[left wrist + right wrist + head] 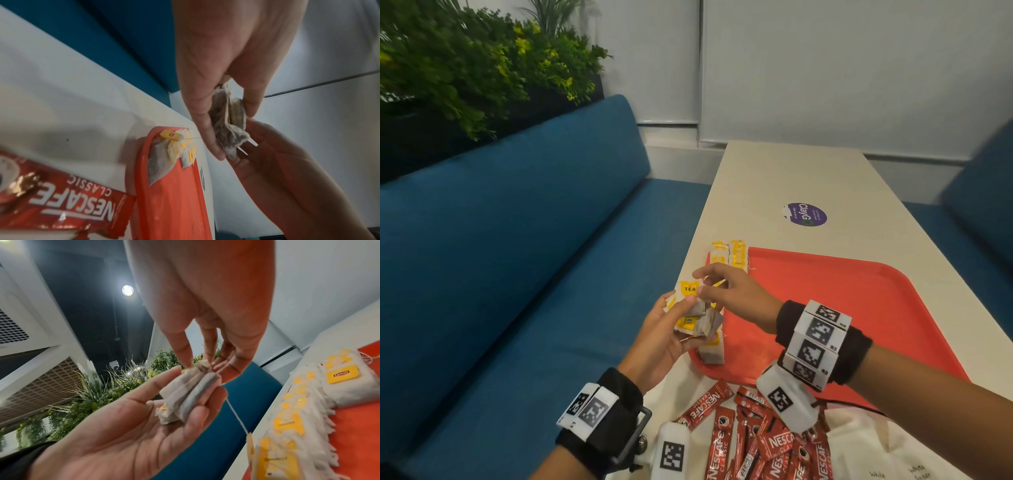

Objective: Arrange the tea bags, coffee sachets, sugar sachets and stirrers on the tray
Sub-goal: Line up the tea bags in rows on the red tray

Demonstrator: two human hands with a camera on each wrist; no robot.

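Blue bench seat [524, 240] running along left of white table [791, 178]. Purple round sticker [807, 214] lying on tabletop. Green plants [465, 65] standing behind bench. White blinds [859, 68] covering the far wall.

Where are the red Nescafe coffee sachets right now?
In the head view, the red Nescafe coffee sachets lie heaped on the white table, nearer than the orange tray, between both wrists.

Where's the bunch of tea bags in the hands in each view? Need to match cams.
Head: tea bags left of centre, in left hand.
Left wrist: upper centre, between fingers.
Right wrist: centre, on the palm.
Shared landmark: red tray.
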